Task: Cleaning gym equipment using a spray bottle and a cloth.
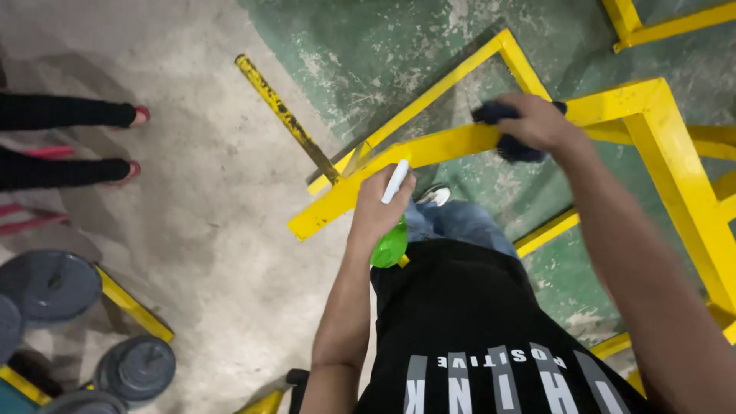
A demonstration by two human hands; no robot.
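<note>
Left hand (378, 205) clenched around green spray bottle (390, 245) (white trigger up), right hand (540, 123) gripping dark cloth (512, 146) against yellow frame (445, 144)

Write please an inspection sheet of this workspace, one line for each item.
Surface: worn floor, grey concrete and flaking green paint.
Job's things: yellow metal frame; green spray bottle with white head; dark cloth.
Clutter: grey weight plates at lower left; loose yellow bar.
Grippers: left hand holds the spray bottle; right hand presses the cloth on the frame.
Cables: nothing seen.
Surroundings: another person's legs at left edge.
</note>
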